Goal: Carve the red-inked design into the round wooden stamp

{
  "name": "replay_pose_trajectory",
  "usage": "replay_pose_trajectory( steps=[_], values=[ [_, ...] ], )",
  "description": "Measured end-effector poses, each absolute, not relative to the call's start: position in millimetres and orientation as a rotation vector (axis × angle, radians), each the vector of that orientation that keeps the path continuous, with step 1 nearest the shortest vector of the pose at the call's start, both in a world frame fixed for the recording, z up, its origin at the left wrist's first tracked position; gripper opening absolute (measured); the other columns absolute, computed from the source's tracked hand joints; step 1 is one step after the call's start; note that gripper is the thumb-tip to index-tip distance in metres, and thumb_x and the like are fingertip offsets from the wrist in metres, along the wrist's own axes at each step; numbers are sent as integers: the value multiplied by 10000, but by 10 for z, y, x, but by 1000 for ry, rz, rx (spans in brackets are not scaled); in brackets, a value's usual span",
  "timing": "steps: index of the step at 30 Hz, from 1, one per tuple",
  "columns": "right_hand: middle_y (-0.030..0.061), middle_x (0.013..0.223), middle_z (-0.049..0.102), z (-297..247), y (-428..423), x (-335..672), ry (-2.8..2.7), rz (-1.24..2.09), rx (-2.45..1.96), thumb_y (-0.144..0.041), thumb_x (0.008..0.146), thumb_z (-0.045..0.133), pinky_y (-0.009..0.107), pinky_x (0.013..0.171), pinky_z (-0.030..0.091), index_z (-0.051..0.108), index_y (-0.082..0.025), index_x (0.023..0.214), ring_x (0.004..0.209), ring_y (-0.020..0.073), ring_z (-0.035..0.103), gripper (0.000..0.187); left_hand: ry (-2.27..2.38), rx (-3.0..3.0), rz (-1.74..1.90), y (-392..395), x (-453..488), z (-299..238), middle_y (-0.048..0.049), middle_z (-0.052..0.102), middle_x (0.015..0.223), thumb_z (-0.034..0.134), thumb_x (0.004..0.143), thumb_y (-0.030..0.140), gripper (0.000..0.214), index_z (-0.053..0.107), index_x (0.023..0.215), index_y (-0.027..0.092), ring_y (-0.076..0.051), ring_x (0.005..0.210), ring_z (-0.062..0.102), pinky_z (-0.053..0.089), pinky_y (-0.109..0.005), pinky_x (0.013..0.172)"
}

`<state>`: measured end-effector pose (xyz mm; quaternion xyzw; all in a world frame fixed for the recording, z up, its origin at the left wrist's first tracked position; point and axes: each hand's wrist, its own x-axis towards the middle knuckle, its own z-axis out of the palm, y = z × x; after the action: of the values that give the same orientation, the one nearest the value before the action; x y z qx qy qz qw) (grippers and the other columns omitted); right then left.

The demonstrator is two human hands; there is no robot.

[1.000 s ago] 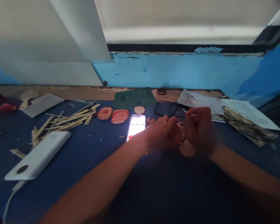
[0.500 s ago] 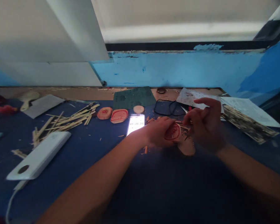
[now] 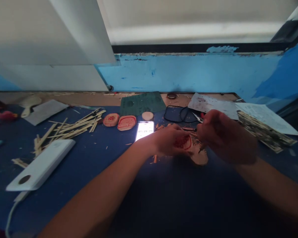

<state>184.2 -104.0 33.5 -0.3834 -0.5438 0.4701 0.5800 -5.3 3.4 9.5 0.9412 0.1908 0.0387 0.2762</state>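
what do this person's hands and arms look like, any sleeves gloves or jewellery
Both are bare: no glove on the left hand or the right hand, and no ring, watch or bracelet shows. The left forearm and right forearm are uncovered too, no sleeve in view. The right hand is blurred, so small details there are unsure.

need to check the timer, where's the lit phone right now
In the head view the lit phone lies face up on the blue mat, just left of the left hand and right of a red-marked wooden piece.
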Motion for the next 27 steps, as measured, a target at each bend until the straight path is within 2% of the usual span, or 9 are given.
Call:
replay_pose_trajectory(
  steps=[5, 8, 11, 14, 20, 23, 27],
  values=[
    [-11, 567, 472, 297, -1016, 1880, -1361, 1265, -972, -399, 1045, 435, 308, 509, 389, 654, -214, 879, 512, 166, 442, 331, 512, 2509, 121, 24, -52, 91, -78, 616, 1359, 745, 846, 638, 611, 664, 1375, 345, -285, 1151, 652, 530, -409, 991],
    [9, 648, 554, 304, -997, 1932, -1294, 1254, -1015, -289, 1009, 478, 297, 518, 413, 659, -213, 927, 556, 168, 498, 213, 526, 2524, 109, 15, -50, 107, -84, 611, 1368, 740, 848, 645, 623, 653, 1389, 349, -291, 1143, 659, 538, -421, 971],
    [-44, 567, 413, 364, -1025, 1927, -1187, 1282, -937, -152, 901, 509, 266, 476, 340, 664, -216, 935, 481, 131, 348, 171, 542, 2548, 85, 8, -43, 128, -99, 602, 1396, 726, 850, 672, 693, 618, 1441, 327, -306, 1156, 661, 539, -433, 977],
    [-49, 558, 334, 415, -1099, 1845, -1153, 1317, -869, -131, 842, 519, 267, 466, 264, 699, -195, 876, 482, 116, 250, 194, 546, 2567, 51, 9, -29, 140, -111, 607, 1393, 738, 859, 637, 692, 612, 1446, 293, -312, 1181, 649, 529, -421, 989],
    [17, 605, 457, 377, -1210, 1758, -1089, 1236, -911, -94, 793, 523, 287, 508, 302, 720, -195, 758, 550, 139, 381, 224, 510, 2592, 50, 18, -18, 140, -98, 628, 1337, 769, 852, 588, 621, 655, 1387, 294, -283, 1126, 654, 519, -366, 939],
    [36, 636, 495, 347, -1214, 1804, -1084, 1232, -951, -89, 793, 525, 290, 525, 332, 725, -200, 753, 612, 164, 464, 232, 513, 2585, 61, 14, -23, 141, -95, 630, 1326, 769, 854, 586, 616, 655, 1388, 301, -279, 1107, 653, 518, -369, 925],
    [50, 689, 556, 350, -1211, 1827, -1101, 1207, -976, -78, 788, 514, 292, 544, 359, 736, -212, 769, 646, 171, 499, 261, 519, 2570, 53, 5, -25, 150, -102, 619, 1334, 769, 858, 586, 645, 639, 1415, 288, -283, 1103, 653, 522, -379, 920]
  ],
)
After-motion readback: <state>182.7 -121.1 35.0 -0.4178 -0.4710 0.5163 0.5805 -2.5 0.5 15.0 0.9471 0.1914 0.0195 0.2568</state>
